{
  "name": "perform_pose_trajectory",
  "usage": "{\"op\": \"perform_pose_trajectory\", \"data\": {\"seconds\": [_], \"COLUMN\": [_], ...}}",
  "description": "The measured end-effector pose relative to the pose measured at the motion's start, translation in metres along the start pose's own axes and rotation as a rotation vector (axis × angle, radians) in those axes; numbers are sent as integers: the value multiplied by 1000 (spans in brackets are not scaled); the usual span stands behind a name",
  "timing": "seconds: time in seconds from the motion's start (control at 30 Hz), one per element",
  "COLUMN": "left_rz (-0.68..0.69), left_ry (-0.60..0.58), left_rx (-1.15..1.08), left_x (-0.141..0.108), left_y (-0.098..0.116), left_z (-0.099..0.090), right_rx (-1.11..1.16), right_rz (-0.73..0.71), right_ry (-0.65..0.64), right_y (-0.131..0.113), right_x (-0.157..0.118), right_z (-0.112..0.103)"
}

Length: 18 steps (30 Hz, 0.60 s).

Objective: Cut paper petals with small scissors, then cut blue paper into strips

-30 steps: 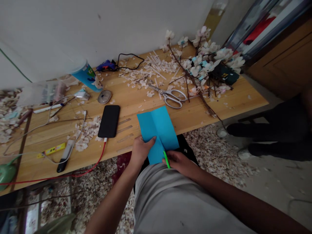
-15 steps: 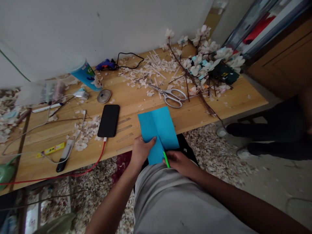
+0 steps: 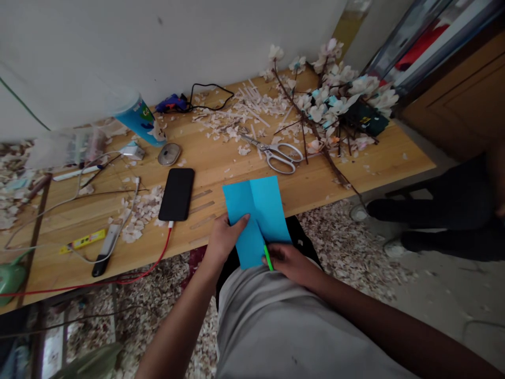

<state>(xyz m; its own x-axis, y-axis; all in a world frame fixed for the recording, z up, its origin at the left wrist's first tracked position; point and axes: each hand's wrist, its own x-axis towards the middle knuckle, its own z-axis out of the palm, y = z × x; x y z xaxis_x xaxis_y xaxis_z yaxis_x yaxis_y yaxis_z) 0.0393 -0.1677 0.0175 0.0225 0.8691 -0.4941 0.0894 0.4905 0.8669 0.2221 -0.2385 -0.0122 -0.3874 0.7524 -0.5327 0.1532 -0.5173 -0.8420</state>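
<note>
In the head view, one sheet of blue paper (image 3: pixel 256 210) is seen, creased down its middle, its far half lying on the near edge of the wooden table (image 3: pixel 315 184) and its near half overhanging toward the lap. Two hands are counted on it. The left hand (image 3: pixel 223 239) is closed on the paper's left margin, thumb laid on top and the fingers hidden beneath. The right hand (image 3: pixel 290 263) is curled around one green pen (image 3: pixel 268 258), whose tip is set against the paper's near right part; the hand's fingers are pressed together on the pen.

Just left of the paper, one black phone (image 3: pixel 177 195) lies face down, with one red cable (image 3: pixel 150 263) plugged into its near end and trailing off the table edge. Just beyond the paper, one pair of scissors (image 3: pixel 276 154) lies shut among white scraps. Beyond and to the right of the paper, one flowering branch (image 3: pixel 335 105) is spread toward the table's right end. Far left of the paper, one blue cup (image 3: pixel 138 121) lies tilted, and one blue glue gun (image 3: pixel 171 102) rests near the wall.

Bare wood is left between the paper and the scissors, and to the paper's right along the near edge. The floor (image 3: pixel 355 252) below the paper's right side is littered with scraps.
</note>
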Motion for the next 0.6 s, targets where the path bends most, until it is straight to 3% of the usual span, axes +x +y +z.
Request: {"op": "perform_pose_trajectory", "data": {"seconds": [0.27, 0.6], "left_rz": [69, 149], "left_ry": [56, 61], "left_rx": [99, 220], "left_x": [4, 3], "left_y": [-10, -4], "left_z": [5, 2], "right_rx": [-14, -30], "right_rz": [-30, -17], "right_ry": [-27, -39], "right_y": [0, -6], "right_x": [2, 6], "right_z": [-2, -2]}}
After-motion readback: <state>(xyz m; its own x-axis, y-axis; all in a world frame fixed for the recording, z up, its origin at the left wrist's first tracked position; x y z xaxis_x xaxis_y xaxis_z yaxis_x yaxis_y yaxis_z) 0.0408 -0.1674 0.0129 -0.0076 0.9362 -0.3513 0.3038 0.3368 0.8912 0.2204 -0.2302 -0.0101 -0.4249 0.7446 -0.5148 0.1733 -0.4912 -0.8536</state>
